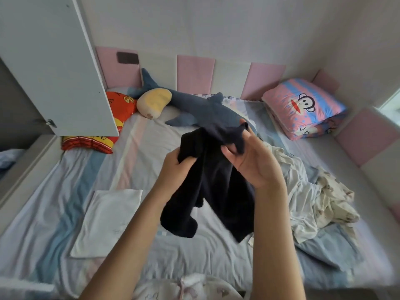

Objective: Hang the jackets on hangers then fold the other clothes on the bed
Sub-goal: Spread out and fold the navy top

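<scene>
The bed [65, 202] fills most of the view, covered with a sheet striped in pale blue, pink and white and bordered at the back and right by pink and white padded panels [195, 73]. A white wardrobe door [54, 61] stands open over the bed's left rear corner. The dark garment [216, 187] is held up in the air above the middle of the bed, bunched at the top, with its lower part hanging free in two loose ends above the sheet. To its right a pile of light clothes [313, 191], white and cream with a small print, lies crumpled on the sheet. A grey-blue shark plush [205, 109] stretches along the back, and a folded pink and blue quilt [303, 107] with a monkey face sits in the right rear corner. A folded white garment [108, 221] lies flat on the left part of the bed. A red cushion [121, 107] shows partly behind the door, just beside a yellow and beige plush [153, 102]. The left hand [175, 167] grips a bunch of the dark fabric with curled fingers, and the right hand [251, 161] holds the garment's upper edge, thumb and fingers closed around the cloth.
</scene>
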